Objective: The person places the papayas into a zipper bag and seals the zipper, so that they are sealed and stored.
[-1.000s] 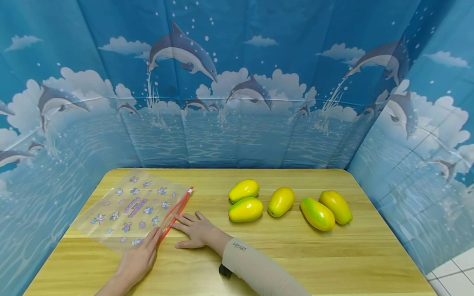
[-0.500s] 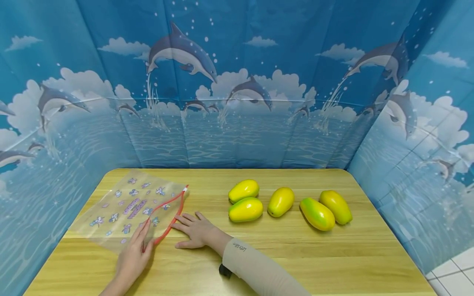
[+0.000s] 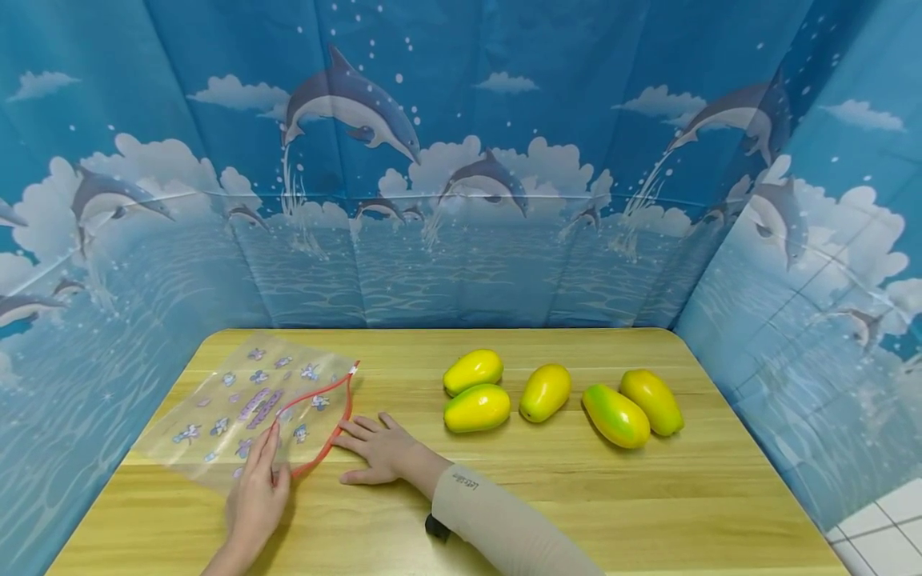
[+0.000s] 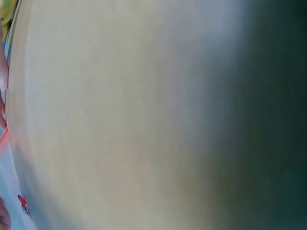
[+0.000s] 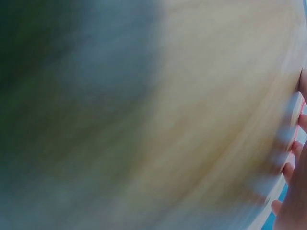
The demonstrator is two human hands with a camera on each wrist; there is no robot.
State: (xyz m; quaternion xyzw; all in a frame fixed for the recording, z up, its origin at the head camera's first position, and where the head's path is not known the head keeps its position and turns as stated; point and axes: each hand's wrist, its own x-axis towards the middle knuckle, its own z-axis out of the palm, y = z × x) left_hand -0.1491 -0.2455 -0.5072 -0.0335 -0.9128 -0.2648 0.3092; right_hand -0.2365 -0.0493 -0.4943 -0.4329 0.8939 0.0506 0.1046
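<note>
A clear zip bag (image 3: 238, 400) with purple and blue cartoon prints and a red zip edge lies flat on the left of the table. Its mouth gapes toward the right. My left hand (image 3: 257, 492) holds the upper lip of the mouth near its front end, fingers above the film and thumb at the red edge. Palm down, my right hand (image 3: 382, 454) rests on the table with fingers spread, its fingertips on the lower red edge. Both wrist views are mostly blurred tabletop; fingers (image 5: 297, 148) show at the right wrist view's edge.
Several yellow-green, papaya-like fruits lie right of the hands: a pair (image 3: 477, 408), a single one (image 3: 545, 393) and another pair (image 3: 616, 416). A small black object (image 3: 436, 527) sits by the right forearm. A dolphin-print curtain (image 3: 461, 264) borders the wooden table (image 3: 504, 512).
My left hand has drawn the bag's upper lip leftward, and the mouth has widened from a narrow slit. The right hand and the fruits have stayed in place.
</note>
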